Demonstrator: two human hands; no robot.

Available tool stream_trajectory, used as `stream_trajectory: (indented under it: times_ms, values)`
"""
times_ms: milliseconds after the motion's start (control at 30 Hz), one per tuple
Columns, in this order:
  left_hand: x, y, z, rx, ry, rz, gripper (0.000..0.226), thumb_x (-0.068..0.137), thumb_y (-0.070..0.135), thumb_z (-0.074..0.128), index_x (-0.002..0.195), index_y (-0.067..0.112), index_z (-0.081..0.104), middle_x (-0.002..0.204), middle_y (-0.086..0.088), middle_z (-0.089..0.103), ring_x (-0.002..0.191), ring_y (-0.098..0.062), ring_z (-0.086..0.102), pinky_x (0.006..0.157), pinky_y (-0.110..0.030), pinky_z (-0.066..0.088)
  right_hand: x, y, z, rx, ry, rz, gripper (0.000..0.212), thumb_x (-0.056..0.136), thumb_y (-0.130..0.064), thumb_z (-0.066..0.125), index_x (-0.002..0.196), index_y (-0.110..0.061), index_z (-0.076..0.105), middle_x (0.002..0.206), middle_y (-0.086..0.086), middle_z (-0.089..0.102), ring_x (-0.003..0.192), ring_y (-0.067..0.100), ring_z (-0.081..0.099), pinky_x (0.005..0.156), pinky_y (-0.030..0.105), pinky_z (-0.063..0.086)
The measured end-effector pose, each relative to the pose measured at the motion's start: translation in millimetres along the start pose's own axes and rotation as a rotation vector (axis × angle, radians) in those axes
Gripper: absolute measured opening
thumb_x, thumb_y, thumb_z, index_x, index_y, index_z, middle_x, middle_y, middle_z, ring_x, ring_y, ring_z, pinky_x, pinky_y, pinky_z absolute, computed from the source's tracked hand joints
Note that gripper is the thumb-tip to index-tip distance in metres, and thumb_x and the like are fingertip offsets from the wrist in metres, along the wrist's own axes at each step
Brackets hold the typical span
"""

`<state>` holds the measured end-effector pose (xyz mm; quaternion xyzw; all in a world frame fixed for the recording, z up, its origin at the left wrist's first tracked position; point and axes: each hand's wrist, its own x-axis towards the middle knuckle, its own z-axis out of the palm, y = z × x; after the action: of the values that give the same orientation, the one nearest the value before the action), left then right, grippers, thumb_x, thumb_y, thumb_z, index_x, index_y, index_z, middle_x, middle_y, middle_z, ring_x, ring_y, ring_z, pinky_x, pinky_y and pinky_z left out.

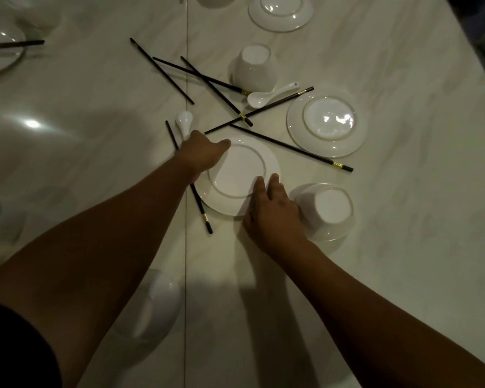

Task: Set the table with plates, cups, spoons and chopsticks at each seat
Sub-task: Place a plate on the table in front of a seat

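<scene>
A white plate [237, 175] lies upside down at the table's middle, partly on top of a black chopstick [200, 208]. My left hand [203, 152] holds its left rim, thumb laid on top. My right hand [272, 211] grips its lower right rim, fingertips on the plate. Several more black chopsticks [213, 88] lie crossed just beyond. One white spoon [269, 96] lies among them, and another spoon [184, 121] sits by my left hand. Upturned cups stand behind the sticks [254, 67] and right of my right hand [326, 211].
Two more upside-down plates lie at the right [326, 126] and at the far edge [280, 12]. A plate with chopsticks across it [0, 51] sits far left. A white bowl [151, 306] stands under my left forearm. A seam [186, 261] runs down the marble table.
</scene>
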<state>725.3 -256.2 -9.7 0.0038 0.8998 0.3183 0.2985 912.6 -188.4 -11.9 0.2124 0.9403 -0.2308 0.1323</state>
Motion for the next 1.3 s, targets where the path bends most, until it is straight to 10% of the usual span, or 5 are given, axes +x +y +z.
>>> stream_trajectory:
  times_ms: [333, 500, 933, 1100, 1300]
  values:
    - [-90, 11, -55, -0.275, -0.125, 0.222, 0.015, 0.095, 0.029, 0.050, 0.094, 0.016, 0.059, 0.102, -0.012, 0.061, 0.092, -0.026, 0.059, 0.079, -0.041, 0.053, -17, -1, -10, 0.423, 0.125, -0.046, 0.052, 0.101, -0.030, 0.034, 0.148, -0.010, 0.023, 0.158, 0.016, 0.013, 0.146, 0.028, 0.015, 0.114, 0.038, 0.023]
    - [-175, -12, -60, -0.140, -0.067, 0.510, 0.017, 0.094, 0.025, 0.053, 0.081, 0.016, 0.051, 0.073, -0.006, 0.061, 0.064, -0.013, 0.056, 0.060, -0.028, 0.046, -52, -20, -43, 1.274, -0.004, 0.190, 0.065, 0.090, -0.066, 0.029, 0.138, -0.024, 0.041, 0.141, -0.002, 0.042, 0.118, 0.024, 0.053, 0.083, 0.042, 0.054]
    - [-309, -170, -56, 0.351, 0.082, 0.984, 0.028, 0.084, 0.040, 0.054, 0.098, 0.022, 0.070, 0.124, 0.002, 0.063, 0.125, -0.022, 0.049, 0.107, -0.046, 0.036, -192, -61, -25, 1.760, -0.164, 0.433, 0.029, 0.099, -0.035, 0.042, 0.114, -0.014, 0.056, 0.106, 0.010, 0.070, 0.090, 0.027, 0.070, 0.067, 0.040, 0.060]
    - [-341, -232, -73, -0.107, 0.238, 0.609, 0.029, 0.084, 0.034, 0.058, 0.112, 0.024, 0.058, 0.126, 0.005, 0.048, 0.119, -0.013, 0.045, 0.098, -0.015, 0.038, -242, -74, 4, 1.719, -0.146, 0.496, 0.031, 0.101, -0.033, 0.039, 0.128, -0.020, 0.046, 0.104, 0.005, 0.066, 0.095, 0.028, 0.065, 0.067, 0.041, 0.060]
    - [-379, -263, -53, -0.760, -0.327, -0.072, 0.027, 0.099, 0.022, 0.042, 0.126, 0.019, 0.047, 0.106, -0.008, 0.067, 0.093, -0.024, 0.069, 0.076, -0.034, 0.054, -293, -98, 61, 1.831, -0.192, 0.437, 0.034, 0.100, -0.017, 0.041, 0.133, -0.015, 0.046, 0.122, 0.012, 0.061, 0.109, 0.033, 0.063, 0.080, 0.044, 0.059]
